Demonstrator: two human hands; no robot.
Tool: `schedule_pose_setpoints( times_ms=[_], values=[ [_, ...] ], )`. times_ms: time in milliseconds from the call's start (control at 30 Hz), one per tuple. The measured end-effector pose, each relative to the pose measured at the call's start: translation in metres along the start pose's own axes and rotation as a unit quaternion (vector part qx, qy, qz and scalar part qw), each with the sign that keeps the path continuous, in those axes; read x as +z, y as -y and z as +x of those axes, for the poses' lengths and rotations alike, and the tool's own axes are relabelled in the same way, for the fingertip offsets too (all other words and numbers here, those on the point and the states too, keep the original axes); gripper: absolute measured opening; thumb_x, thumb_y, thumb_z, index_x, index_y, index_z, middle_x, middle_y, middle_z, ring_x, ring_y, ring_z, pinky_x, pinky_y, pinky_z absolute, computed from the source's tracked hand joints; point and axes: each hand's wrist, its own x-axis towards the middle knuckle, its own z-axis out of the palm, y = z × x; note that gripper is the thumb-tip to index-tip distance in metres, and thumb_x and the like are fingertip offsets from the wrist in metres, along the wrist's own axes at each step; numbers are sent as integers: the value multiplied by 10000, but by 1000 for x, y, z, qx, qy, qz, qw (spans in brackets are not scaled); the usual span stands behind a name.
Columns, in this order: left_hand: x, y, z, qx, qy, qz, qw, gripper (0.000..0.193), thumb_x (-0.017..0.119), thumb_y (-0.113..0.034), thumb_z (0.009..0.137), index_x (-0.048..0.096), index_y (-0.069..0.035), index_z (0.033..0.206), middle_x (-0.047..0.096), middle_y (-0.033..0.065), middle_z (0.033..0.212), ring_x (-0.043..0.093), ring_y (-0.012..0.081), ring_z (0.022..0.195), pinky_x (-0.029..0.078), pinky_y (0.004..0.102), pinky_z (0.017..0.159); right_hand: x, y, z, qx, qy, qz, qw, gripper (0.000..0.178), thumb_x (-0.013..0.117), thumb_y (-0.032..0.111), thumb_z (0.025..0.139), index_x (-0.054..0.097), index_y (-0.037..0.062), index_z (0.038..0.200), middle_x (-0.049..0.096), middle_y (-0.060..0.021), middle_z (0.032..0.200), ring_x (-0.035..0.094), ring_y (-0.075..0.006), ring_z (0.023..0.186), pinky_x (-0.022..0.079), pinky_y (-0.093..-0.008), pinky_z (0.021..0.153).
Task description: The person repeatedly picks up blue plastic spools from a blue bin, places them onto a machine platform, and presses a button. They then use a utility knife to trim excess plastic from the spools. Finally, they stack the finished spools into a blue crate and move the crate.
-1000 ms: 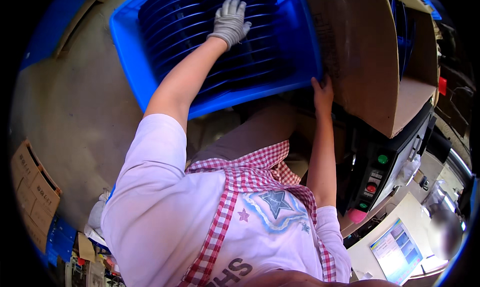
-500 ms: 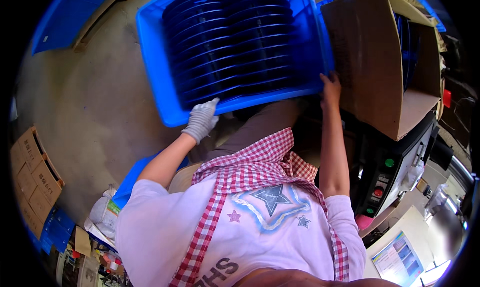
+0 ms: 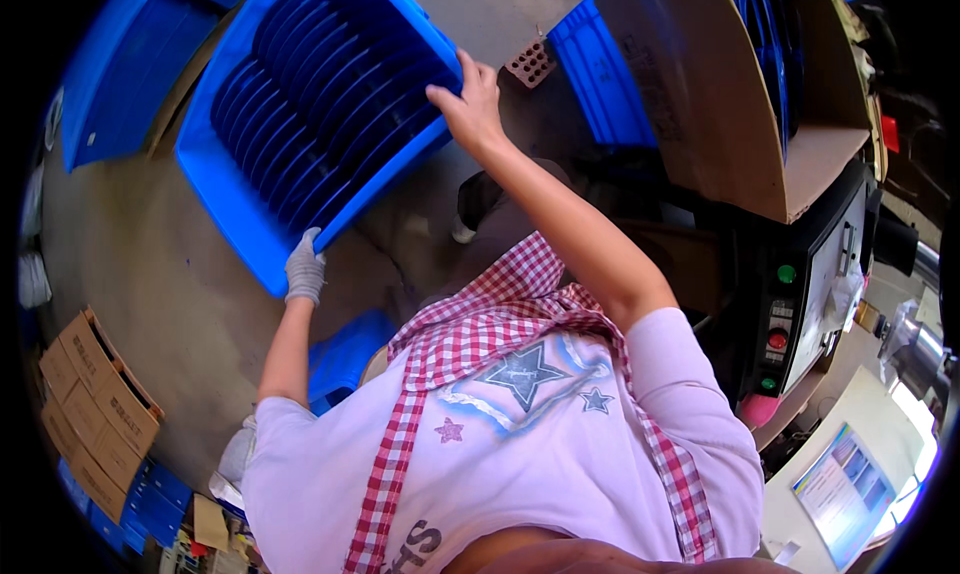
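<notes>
As hands (image 3: pixel 473 107) hold the bin (image 3: pixel 238 236), floor (image 3: pixel 130 239) shows below.

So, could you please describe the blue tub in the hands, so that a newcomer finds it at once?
Start at the red checked apron and look up and left. There a blue tub is held at its rim by the gloved left hand and the bare right hand. Unlike the blue crate by the cardboard box, it shows rows of thin dark plates with rounded edges.

Moderate light; black fisheye rim, edges bowing. Screen (image 3: pixel 845 492) at four o'clock glowing, white glare beside it. Discs (image 3: pixel 325 99) in blue bin (image 3: pixel 232 222), eleven o'clock, deep-shadowed.
</notes>
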Motion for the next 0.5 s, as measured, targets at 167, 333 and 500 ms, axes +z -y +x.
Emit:
schedule_pose_setpoints(
  times_ms=[167, 333, 500],
  values=[
    [-17, -87, 36, -14, 42, -23, 999, 246, 595, -169, 859, 541, -177, 1099, 646, 149, 912, 630, 361, 802, 497, 457, 697, -29, -50, 61, 135, -10, 281, 950, 661, 668, 264, 761, 451, -28, 1313, 510, -212, 1278, 510, -283, 1147, 401, -365, 963],
    [25, -112, 68, 75, 14, 110, 991, 203, 618, -211, 833, 520, -97, 971, 639, 144, 871, 630, 349, 825, 479, 475, 704, -80, -72, 48, 114, 174, 164, 964, 570, 596, 203, 870, 397, 51, 1382, 457, -178, 1338, 551, -262, 1137, 445, -356, 938],
    [-1, -127, 76, -10, 165, 43, 985, 200, 538, -138, 861, 532, -108, 1059, 650, 131, 970, 641, 326, 884, 499, 457, 751, -113, -103, -23, 195, 114, 206, 952, 493, 544, 148, 913, 397, 69, 1377, 454, -182, 1329, 585, -257, 1099, 493, -342, 879]
  ],
)
